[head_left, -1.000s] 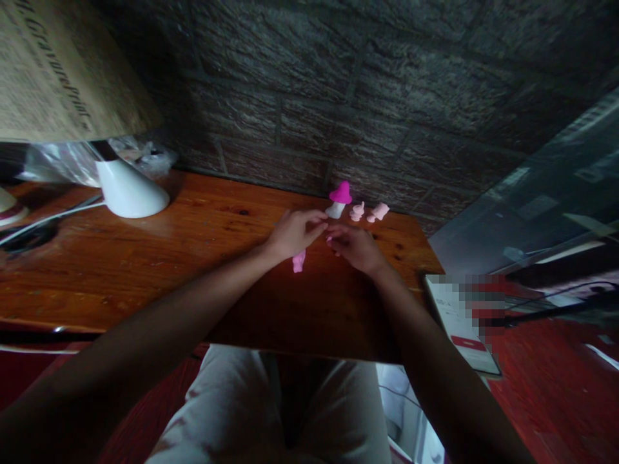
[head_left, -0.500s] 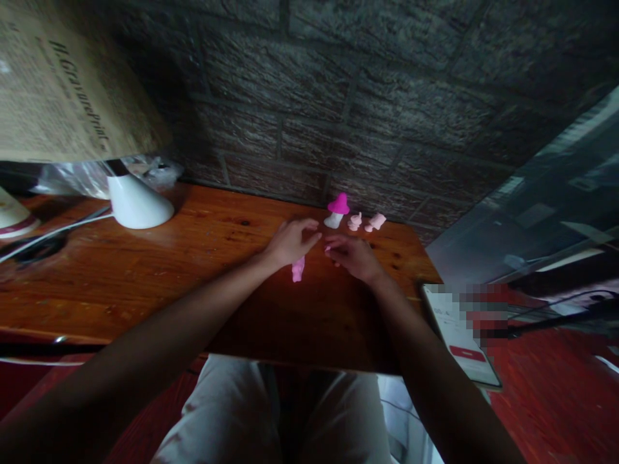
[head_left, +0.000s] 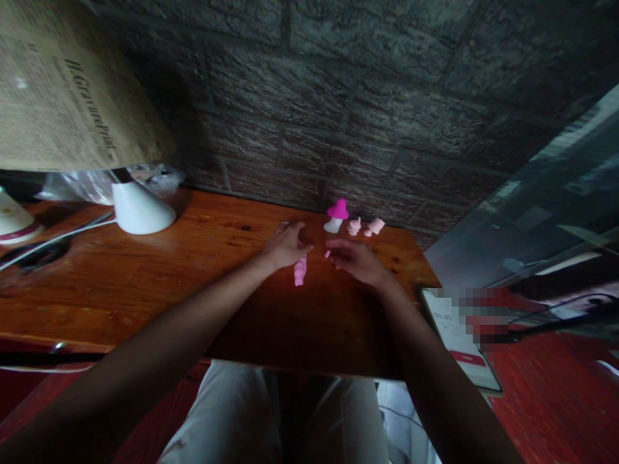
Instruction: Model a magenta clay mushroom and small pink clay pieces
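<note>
Currently, left hand (head_left: pixel 285 248): thumb and fingers are spread apart and loosely curved; nothing is seen gripped between them.
Long pink piece (head_left: pixel 300 272): it is partly covered by the left hand at its far end and is seen at that hand's 5 o'clock; whether it is touched cannot be told.
Right hand (head_left: pixel 358 259): the fingers are bent inward, with only a narrow gap left at the tips.
Small pink piece (head_left: pixel 327 254): it is seen at the right fingertips, at 9 o'clock on that hand; whether it is pinched cannot be told.
Mushroom (head_left: pixel 336 212): its magenta cap is held up by a whitish stem, at the right hand's 11 o'clock.
Pale pink figures (head_left: pixel 354 226): 2 are set beside the mushroom, at 12 and 1 o'clock from the right hand.
Wooden table (head_left: pixel 217 245): a lamp (head_left: pixel 144 209) is stood at the left hand's 9 to 10 o'clock.
</note>
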Demonstrator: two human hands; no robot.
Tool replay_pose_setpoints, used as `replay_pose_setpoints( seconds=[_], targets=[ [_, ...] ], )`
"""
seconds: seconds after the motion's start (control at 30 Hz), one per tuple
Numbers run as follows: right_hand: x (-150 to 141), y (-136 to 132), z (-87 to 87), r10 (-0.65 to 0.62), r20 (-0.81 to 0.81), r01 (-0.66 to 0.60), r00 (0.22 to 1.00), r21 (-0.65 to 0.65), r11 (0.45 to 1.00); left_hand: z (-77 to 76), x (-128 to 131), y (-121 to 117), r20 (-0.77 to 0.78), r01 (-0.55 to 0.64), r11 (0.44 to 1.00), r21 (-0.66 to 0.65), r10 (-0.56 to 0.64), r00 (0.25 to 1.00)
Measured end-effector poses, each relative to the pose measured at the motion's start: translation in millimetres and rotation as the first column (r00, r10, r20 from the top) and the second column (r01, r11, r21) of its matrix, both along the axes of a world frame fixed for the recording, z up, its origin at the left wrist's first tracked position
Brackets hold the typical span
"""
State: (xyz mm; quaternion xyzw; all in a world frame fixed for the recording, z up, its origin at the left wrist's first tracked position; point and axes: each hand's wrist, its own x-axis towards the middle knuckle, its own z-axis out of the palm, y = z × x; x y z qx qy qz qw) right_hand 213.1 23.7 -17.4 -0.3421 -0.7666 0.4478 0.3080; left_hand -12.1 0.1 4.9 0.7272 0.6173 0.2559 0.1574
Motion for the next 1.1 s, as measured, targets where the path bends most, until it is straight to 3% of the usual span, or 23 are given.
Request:
replay_pose_setpoints(
  seconds=[0.17,0.33,0.47,0.57,0.73,0.97,1.1],
  targets=[
    [-5.0,0.1,-3.4,0.019,0.026,-0.021,0.999,0.051,0.998,-3.2,0.7,3.4,0.061,0.104,0.992,0.072,-0.108,0.992],
    [-7.2,0.1,-4.9,-0.053,0.054,0.05,0.997,0.061,0.997,-9.3,2.1,8.1,0.254,0.089,0.995,0.052,-0.099,0.962],
    [-10.1,-2.2,-2.1,-0.158,0.115,0.142,0.981,0.138,0.98,-12.6,5.0,11.9,0.566,0.055,0.996,-0.067,-0.008,0.824],
    [-13.5,-3.7,0.3,-0.237,0.166,0.206,0.957,0.182,0.961,-10.6,6.7,11.5,0.693,0.054,0.984,-0.169,0.08,0.717],
    [-17.6,-5.1,3.6,-0.276,0.198,0.243,0.94,0.178,0.954,-9.6,8.1,10.3,0.75,0.087,0.975,-0.204,0.098,0.654],
    [-12.5,-3.2,0.6,-0.211,0.141,0.19,0.967,0.15,0.97,-8.1,9.2,9.5,0.749,0.084,0.969,-0.232,0.124,0.651],
    [-9.1,-0.7,-1.6,-0.177,0.107,0.165,0.978,0.119,0.979,-5.1,8.6,7.7,0.787,0.134,0.956,-0.261,0.13,0.603]
  ],
)
